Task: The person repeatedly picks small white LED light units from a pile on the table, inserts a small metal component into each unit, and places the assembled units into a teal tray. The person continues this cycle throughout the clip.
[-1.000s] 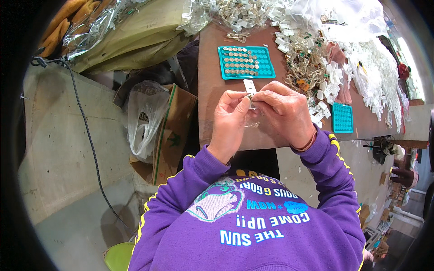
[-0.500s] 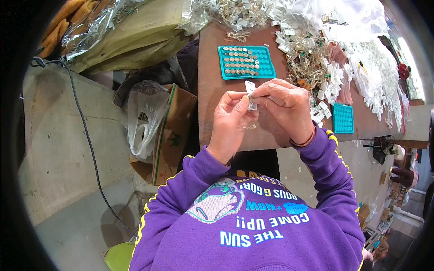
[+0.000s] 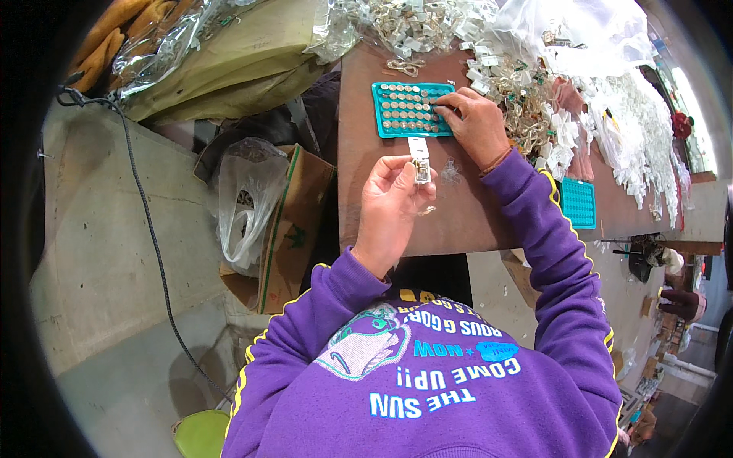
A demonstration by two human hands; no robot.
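Note:
My left hand [image 3: 389, 200] pinches a small white plastic battery case [image 3: 421, 171] between thumb and fingers. Its lid [image 3: 417, 147] is flipped up, and metal contacts show inside. A thin, pale wire [image 3: 427, 211] hangs below my fingers. Beyond the case lies a teal tray [image 3: 440, 131] with rows of round silver button cells [image 3: 402, 106]. My right hand [image 3: 475, 122] reaches over the tray's right side, thumb and forefinger closed at the end of a row, seemingly on a button cell; the fingertips partly hide it.
A heap of white cases and wires [image 3: 519, 99] covers the brown table [image 3: 366, 175] at the right and back. A second teal tray [image 3: 578, 204] sits at its right edge. Clear plastic scraps [image 3: 450, 169] lie near my right wrist. A cardboard box [image 3: 294, 221] stands left of the table.
My right hand has left the white case and moved forward to the teal tray. The left hand still holds the case, now in plain sight with its lid up.

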